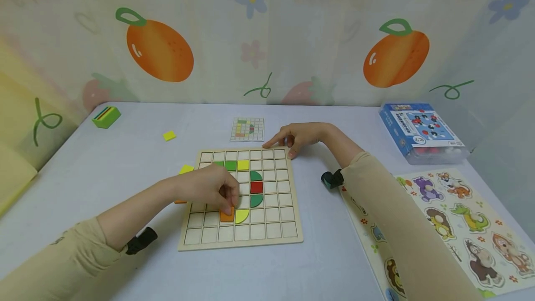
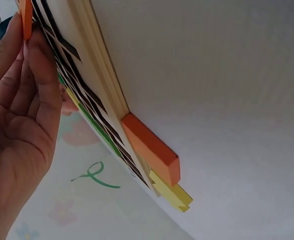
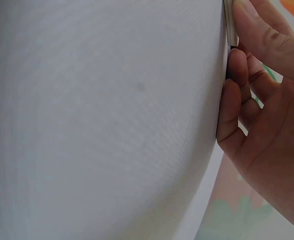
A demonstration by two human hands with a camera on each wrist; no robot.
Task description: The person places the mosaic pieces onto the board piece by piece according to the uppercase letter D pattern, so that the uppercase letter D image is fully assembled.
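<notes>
A wooden grid board (image 1: 240, 246) lies on the table. Between its thumb and fingers my left hand (image 1: 213, 187) pinches an orange square tile (image 1: 227, 216), over a lower cell of the board. That orange tile (image 2: 25, 20) also shows edge-on in the left wrist view. My right hand (image 1: 303, 136) holds the board's far right corner, index finger on the top edge and thumb on the right side. Set in the board are a green square (image 1: 230, 166), a yellow square (image 1: 243, 165), a red square (image 1: 257, 187), green curved pieces (image 1: 257, 200) and a yellow curved piece (image 1: 241, 216). My left hand hides some cells.
Beyond the board lies a printed pattern card (image 1: 247, 129). A yellow tile (image 1: 169, 135) and a green block stack (image 1: 106, 117) are at left. Beside the board's left edge sit an orange block (image 2: 152, 147) and yellow tiles (image 2: 172, 191). A blue box (image 1: 424, 131) and animal sheet (image 1: 455, 226) occupy the right.
</notes>
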